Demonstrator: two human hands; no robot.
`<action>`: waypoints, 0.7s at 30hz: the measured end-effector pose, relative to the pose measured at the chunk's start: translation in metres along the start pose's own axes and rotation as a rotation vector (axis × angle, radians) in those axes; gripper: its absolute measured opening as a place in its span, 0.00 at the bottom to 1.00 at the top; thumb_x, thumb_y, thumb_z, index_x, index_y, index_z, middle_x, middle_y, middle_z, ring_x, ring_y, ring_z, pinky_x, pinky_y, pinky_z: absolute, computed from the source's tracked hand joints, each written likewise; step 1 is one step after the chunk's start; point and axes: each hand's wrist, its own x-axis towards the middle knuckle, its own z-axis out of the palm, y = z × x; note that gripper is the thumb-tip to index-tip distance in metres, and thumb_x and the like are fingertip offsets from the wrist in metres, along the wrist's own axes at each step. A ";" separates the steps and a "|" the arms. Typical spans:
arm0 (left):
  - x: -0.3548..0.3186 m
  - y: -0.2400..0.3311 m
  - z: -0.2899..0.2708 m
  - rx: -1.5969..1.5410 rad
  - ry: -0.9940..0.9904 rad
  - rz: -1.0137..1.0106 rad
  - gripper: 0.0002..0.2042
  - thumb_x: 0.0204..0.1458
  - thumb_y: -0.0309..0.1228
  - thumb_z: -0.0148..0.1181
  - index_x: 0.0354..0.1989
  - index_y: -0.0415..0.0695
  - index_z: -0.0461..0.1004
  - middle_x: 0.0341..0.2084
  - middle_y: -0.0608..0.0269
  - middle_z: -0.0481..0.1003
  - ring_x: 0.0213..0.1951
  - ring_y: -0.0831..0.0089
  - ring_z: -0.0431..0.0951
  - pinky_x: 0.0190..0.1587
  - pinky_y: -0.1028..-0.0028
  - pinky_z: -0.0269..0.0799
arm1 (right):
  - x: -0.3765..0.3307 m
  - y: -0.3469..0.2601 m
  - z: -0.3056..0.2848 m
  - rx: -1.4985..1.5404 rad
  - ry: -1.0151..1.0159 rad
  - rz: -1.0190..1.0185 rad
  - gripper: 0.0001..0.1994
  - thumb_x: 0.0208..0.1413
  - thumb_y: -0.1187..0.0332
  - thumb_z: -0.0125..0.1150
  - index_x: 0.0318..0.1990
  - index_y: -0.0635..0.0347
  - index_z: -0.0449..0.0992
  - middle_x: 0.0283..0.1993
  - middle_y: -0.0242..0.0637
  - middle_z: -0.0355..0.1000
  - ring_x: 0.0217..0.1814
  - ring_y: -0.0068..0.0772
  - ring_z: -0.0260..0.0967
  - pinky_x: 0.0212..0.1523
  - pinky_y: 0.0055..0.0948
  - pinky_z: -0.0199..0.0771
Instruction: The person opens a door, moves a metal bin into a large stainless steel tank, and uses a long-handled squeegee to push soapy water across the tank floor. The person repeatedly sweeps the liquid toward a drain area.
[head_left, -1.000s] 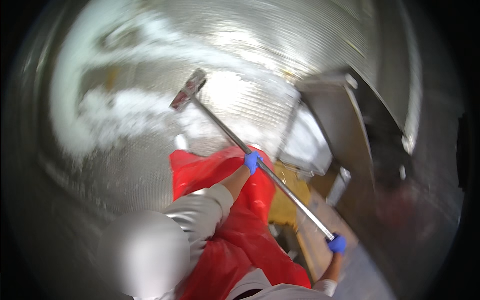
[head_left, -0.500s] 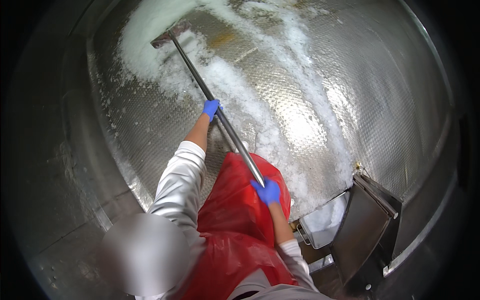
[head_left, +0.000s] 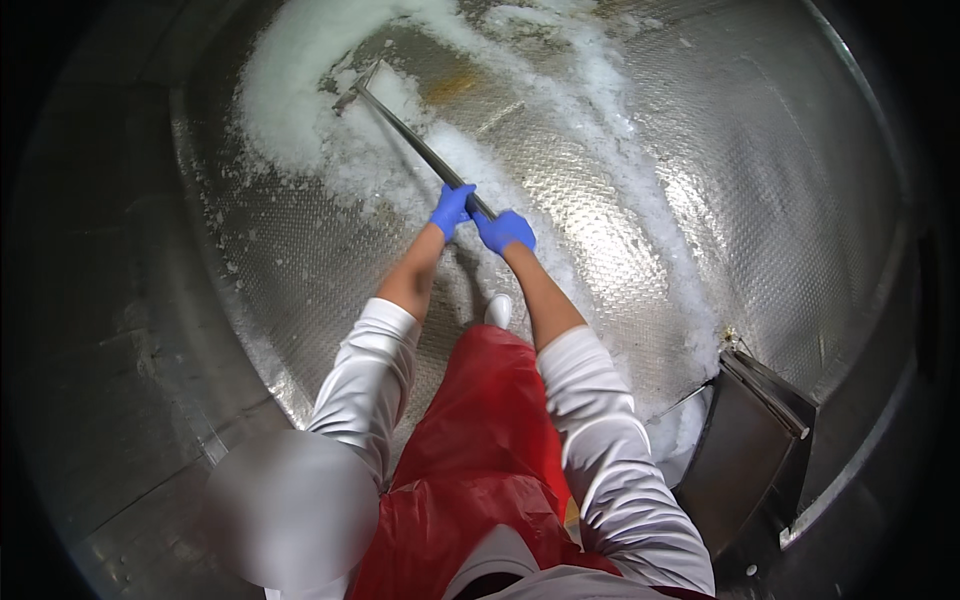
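Observation:
My left hand (head_left: 452,210) and my right hand (head_left: 506,231), both in blue gloves, are wrapped round the steel handle of a long-handled scraper (head_left: 422,149). The right hand grips just behind the left, toward the handle's near end, which is hidden under it. The handle slants away to the far left. There the scraper's wide, thin head (head_left: 360,86) is tilted among crushed ice (head_left: 290,80). The ice is heaped thickly around the head and trails back in loose bands over the dimpled steel floor (head_left: 310,240).
A metal container (head_left: 680,430) with ice in it stands at the near right, partly behind a dark steel panel (head_left: 740,440). My white boot (head_left: 498,310) shows below the red apron (head_left: 480,420). Curved edges bound the floor. A blurred round patch covers the lower left.
My right hand has slid up the handle from near the apron to beside the left hand. The scraper head has turned more edge-on and come slightly nearer. The left hand has shifted right.

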 end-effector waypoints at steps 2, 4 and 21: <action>-0.006 -0.014 0.036 -0.047 -0.053 -0.046 0.18 0.54 0.40 0.63 0.47 0.48 0.64 0.33 0.62 0.72 0.32 0.69 0.77 0.36 0.65 0.78 | -0.010 0.055 -0.006 -0.075 0.014 0.012 0.34 0.52 0.35 0.54 0.44 0.61 0.81 0.47 0.51 0.78 0.51 0.51 0.77 0.51 0.43 0.76; -0.026 -0.028 0.064 -0.027 -0.098 -0.167 0.17 0.54 0.42 0.62 0.46 0.48 0.66 0.34 0.61 0.72 0.32 0.68 0.78 0.38 0.64 0.79 | -0.043 0.110 -0.025 -0.079 0.009 0.056 0.33 0.52 0.35 0.54 0.41 0.60 0.82 0.45 0.53 0.78 0.50 0.52 0.77 0.50 0.44 0.76; -0.215 -0.306 0.397 -0.233 0.012 -0.424 0.08 0.58 0.30 0.53 0.40 0.38 0.66 0.26 0.57 0.68 0.27 0.66 0.74 0.31 0.64 0.80 | -0.576 0.572 -0.189 0.830 0.395 0.212 0.32 0.50 0.46 0.67 0.51 0.68 0.76 0.32 0.40 0.78 0.33 0.29 0.77 0.29 0.30 0.73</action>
